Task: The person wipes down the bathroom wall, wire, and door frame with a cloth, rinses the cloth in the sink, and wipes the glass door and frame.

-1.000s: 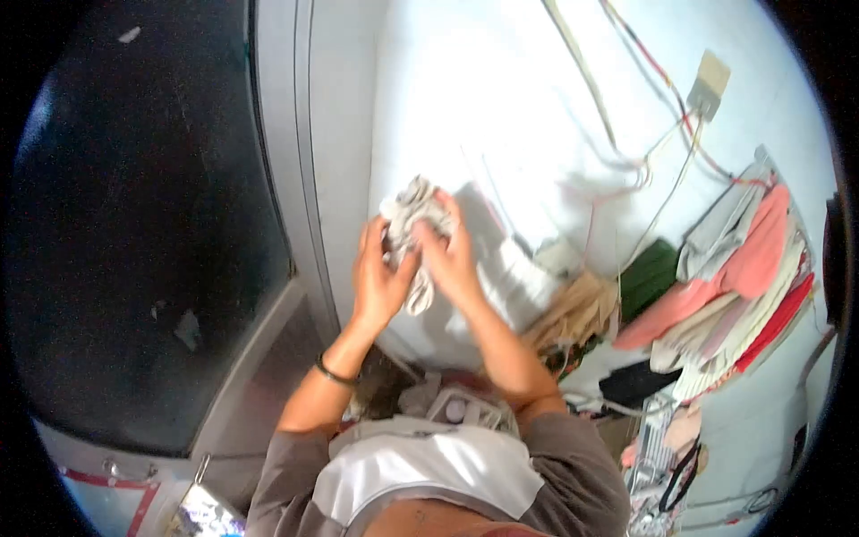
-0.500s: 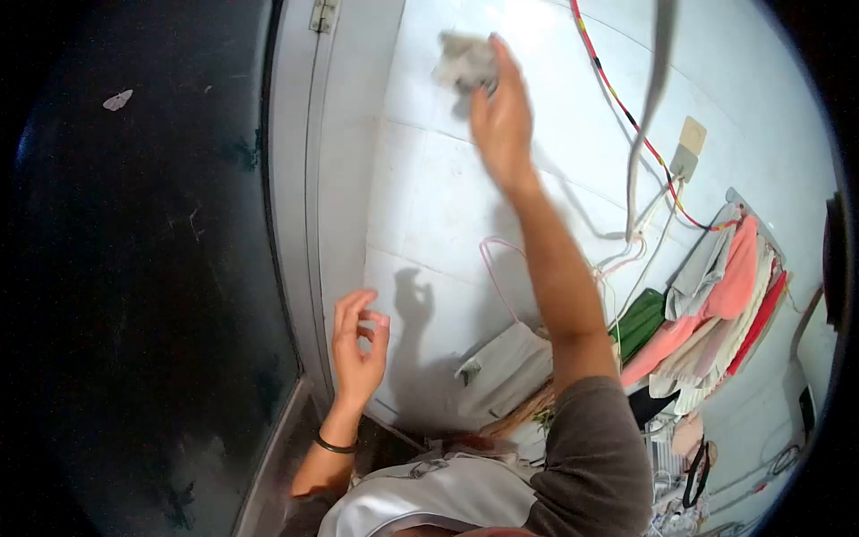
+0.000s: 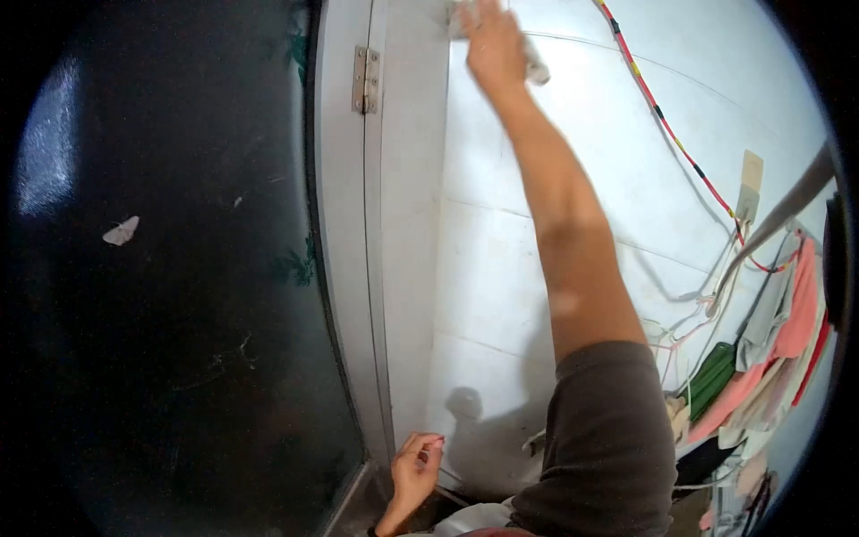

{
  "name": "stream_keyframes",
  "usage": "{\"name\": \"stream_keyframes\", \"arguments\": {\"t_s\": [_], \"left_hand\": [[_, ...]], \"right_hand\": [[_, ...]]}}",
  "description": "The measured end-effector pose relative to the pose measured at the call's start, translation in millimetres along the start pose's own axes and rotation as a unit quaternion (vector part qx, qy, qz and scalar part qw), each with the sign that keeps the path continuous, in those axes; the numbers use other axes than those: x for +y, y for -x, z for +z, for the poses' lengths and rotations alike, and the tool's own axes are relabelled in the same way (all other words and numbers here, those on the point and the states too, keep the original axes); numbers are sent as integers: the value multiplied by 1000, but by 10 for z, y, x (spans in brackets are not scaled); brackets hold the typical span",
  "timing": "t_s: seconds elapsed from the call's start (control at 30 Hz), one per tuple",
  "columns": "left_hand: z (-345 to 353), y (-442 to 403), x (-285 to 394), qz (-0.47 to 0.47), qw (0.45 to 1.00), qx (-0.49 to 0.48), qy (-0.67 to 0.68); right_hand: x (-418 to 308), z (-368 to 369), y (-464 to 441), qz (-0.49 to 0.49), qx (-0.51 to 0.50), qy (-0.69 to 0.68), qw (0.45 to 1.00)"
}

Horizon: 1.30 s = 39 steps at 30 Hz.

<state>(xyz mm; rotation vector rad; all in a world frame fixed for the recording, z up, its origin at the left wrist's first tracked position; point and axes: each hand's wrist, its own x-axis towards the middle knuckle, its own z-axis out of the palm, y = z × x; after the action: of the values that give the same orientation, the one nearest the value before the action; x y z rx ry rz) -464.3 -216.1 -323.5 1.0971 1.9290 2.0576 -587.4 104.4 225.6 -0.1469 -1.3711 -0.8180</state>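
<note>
My right hand [image 3: 495, 49] is stretched high on the white tiled wall [image 3: 501, 268], pressing a greyish-white cloth [image 3: 538, 68] against the tiles. Part of the cloth sticks out past the right side of the palm, and a little shows at the left by the fingers. Most of it is hidden under the hand. Low down, near the foot of the wall, my left hand [image 3: 415, 470] is raised with its fingers curled in towards the thumb. I see nothing in it.
At the left is a dark door panel [image 3: 179, 358] bearing a pale moth [image 3: 121, 231], beside a white frame with a metal hinge [image 3: 365, 80]. A red-yellow-black cable [image 3: 658, 112] crosses the wall towards a socket [image 3: 750, 183]. Hanging towels [image 3: 792, 322] are at the right.
My right hand has carried the cloth further up the wall, closer to the door frame. The view has tilted up, so my left hand appears lower; its fingers are more closed.
</note>
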Motion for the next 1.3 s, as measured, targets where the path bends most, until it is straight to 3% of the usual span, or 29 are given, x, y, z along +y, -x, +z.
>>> {"name": "stream_keyframes", "arguments": {"t_s": [0.07,0.2,0.3,0.33,0.37,0.43,0.53,0.63,0.73,0.83,0.9,0.93,0.97,1.03,1.07,1.1,1.23,1.3], "left_hand": [[-86,-7,115,34,999,6,-26],[-278,-7,578,123,987,68,-70],[-367,-75,651,150,980,98,-82],[-407,-101,638,163,975,114,-95],[-470,-89,569,206,959,125,-152],[-583,-35,381,283,913,146,-256],[-664,-152,347,339,865,213,-304],[-665,-297,129,325,853,224,-343],[-606,-346,174,296,818,248,-426],[-526,-364,443,253,800,255,-480],[-492,-342,506,211,776,269,-530],[-519,-339,450,239,732,261,-582],[-572,-350,348,266,684,252,-631],[-690,-325,114,283,684,168,-651],[-737,-314,157,289,685,151,-652],[-741,-351,179,296,672,148,-662],[-750,-463,168,333,607,148,-706],[-732,-483,142,352,571,166,-723]], "right_hand": [[-325,-71,486,-55,50,-4,997],[-297,-460,1006,-106,-72,-109,986],[89,-465,588,-10,-7,-135,991],[-74,-842,248,218,-2,-275,936],[187,-651,143,58,71,-37,995],[483,-470,-213,43,89,21,995],[486,-467,-541,102,44,4,994],[487,-287,-673,33,112,110,987],[373,-141,-985,55,66,79,993],[535,245,-1511,12,96,68,993],[505,432,-1937,106,116,-7,987],[482,490,-2103,152,125,-48,979],[491,442,-2183,91,44,8,995],[719,1074,-2500,4,169,15,985],[654,1028,-2455,-32,226,19,973],[579,952,-2429,101,222,-149,958],[612,801,-2365,61,159,-143,975],[592,651,-2261,40,62,-77,994]]}}
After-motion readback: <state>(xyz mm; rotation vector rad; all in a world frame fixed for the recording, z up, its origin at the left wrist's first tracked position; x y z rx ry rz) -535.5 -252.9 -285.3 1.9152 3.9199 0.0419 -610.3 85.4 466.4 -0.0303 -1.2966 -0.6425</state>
